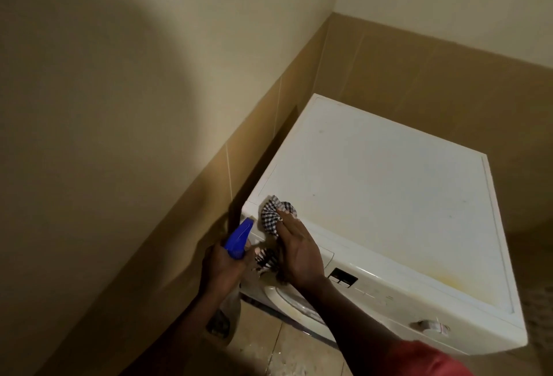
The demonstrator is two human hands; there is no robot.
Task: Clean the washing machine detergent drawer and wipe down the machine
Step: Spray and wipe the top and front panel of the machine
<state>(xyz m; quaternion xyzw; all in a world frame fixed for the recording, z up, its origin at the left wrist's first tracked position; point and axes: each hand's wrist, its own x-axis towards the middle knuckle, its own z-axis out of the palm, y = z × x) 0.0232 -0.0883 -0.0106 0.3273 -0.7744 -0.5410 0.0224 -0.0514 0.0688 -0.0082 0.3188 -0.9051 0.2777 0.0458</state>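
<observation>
Where cloth (273, 215) meets washer (389, 196) front-left edge, open top

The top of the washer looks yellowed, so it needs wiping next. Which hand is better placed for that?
The right hand. It already presses the checked cloth on the front corner of the washer top. The left hand is busy, its grip closed around the blue spray bottle.

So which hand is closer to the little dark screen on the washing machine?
The right hand, pressing the checkered cloth just left of the screen. The left hand holds the blue spray bottle farther left.
</observation>
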